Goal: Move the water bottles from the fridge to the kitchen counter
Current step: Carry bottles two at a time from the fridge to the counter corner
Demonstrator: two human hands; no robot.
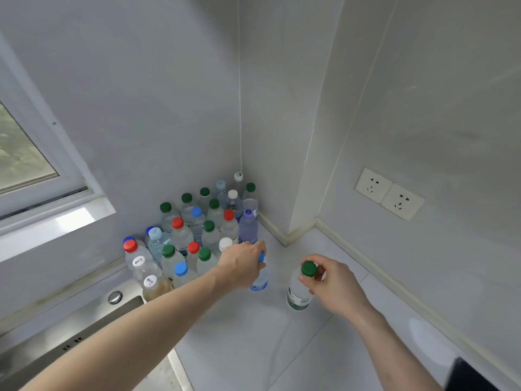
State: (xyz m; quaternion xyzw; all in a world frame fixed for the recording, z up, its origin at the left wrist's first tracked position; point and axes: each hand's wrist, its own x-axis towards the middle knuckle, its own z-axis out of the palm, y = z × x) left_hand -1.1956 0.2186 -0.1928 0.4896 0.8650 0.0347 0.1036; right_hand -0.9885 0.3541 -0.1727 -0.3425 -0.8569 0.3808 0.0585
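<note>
Several water bottles (197,230) with green, red, blue and white caps stand packed in the back corner of the white kitchen counter (253,334). My left hand (242,266) grips the neck of a blue-capped bottle (260,279) that stands upright on the counter at the group's right edge. My right hand (332,283) holds a green-capped bottle (298,292) by its neck, fingers curled just under the cap. This bottle has a green label and stands on the counter, apart from the group.
A steel sink (70,342) with a round button lies at the lower left, beside the bottles. A window (25,159) is on the left wall. Two wall sockets (389,193) sit on the right wall. A dark object (470,376) shows at the bottom right corner.
</note>
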